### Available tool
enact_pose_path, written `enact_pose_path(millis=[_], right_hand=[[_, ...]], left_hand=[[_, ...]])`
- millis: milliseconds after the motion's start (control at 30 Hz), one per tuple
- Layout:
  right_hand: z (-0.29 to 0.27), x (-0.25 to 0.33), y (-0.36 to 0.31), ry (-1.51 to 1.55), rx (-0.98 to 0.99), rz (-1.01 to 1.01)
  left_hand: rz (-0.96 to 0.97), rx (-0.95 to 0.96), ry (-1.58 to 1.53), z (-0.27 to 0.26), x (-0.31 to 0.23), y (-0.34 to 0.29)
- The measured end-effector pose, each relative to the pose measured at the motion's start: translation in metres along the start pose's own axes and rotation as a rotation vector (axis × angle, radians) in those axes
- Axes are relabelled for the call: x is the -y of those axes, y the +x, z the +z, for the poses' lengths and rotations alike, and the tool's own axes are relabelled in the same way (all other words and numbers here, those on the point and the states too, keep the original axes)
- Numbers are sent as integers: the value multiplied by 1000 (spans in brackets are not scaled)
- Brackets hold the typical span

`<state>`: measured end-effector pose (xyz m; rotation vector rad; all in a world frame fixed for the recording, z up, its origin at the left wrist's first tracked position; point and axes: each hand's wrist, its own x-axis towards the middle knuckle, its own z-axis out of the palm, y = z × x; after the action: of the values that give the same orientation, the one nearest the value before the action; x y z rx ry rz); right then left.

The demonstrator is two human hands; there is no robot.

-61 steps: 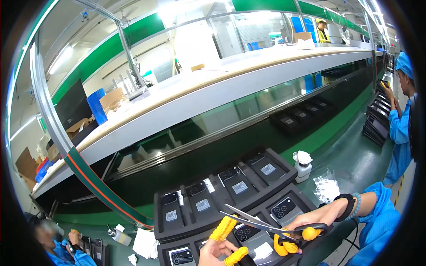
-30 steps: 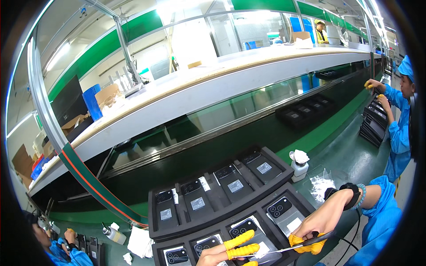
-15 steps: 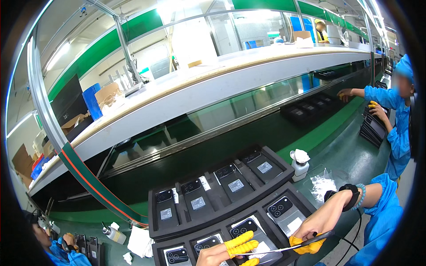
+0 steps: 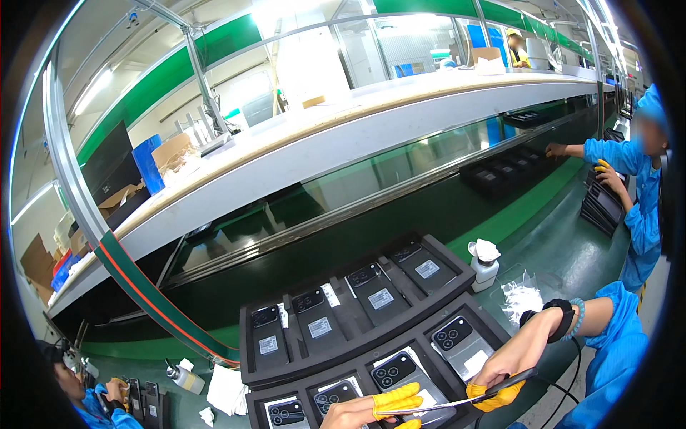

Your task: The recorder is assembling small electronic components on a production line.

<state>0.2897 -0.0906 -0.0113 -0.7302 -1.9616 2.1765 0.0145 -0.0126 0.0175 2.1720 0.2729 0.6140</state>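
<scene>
Yellow covers sit on the fingertips of both my hands. My left hand (image 4: 368,410), over the near edge of the front black tray (image 4: 304,384), pinches one end of a thin, flat piece (image 4: 446,406). It shows nearly edge-on, pale along its length and dark toward the right; its kind cannot be told. My right hand (image 4: 500,372) is closed round the dark end, beside the tray's rightmost phone (image 4: 451,333). Several phones lie camera-side up in this tray, partly hidden by my hands. Behind it, another black tray (image 4: 246,350) holds several labelled phones (image 4: 380,299).
Right of the trays stand a white bottle (image 4: 484,275) topped with tissue and a pile of white scraps (image 4: 523,300). Left are white cloths (image 4: 227,390) and another bottle (image 4: 187,379). Co-workers (image 4: 639,168) work at both sides; a conveyor (image 4: 400,204) runs behind.
My left hand has shifted slightly right, along with the piece. On the belt, the distant black tray has slid a little to the right.
</scene>
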Motion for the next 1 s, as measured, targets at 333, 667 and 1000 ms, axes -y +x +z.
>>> enact_pose_path(millis=[333, 667, 1000], right_hand=[[-6, -28, 10, 136, 105, -97], [-1, -41, 16, 176, 109, -109], [6, -65, 14, 136, 31, -195]], left_hand=[[-115, 49, -152, -1, 0, -2], [58, -43, -179, 9, 15, -2], [-109, 46, -98, 6, 25, -13]])
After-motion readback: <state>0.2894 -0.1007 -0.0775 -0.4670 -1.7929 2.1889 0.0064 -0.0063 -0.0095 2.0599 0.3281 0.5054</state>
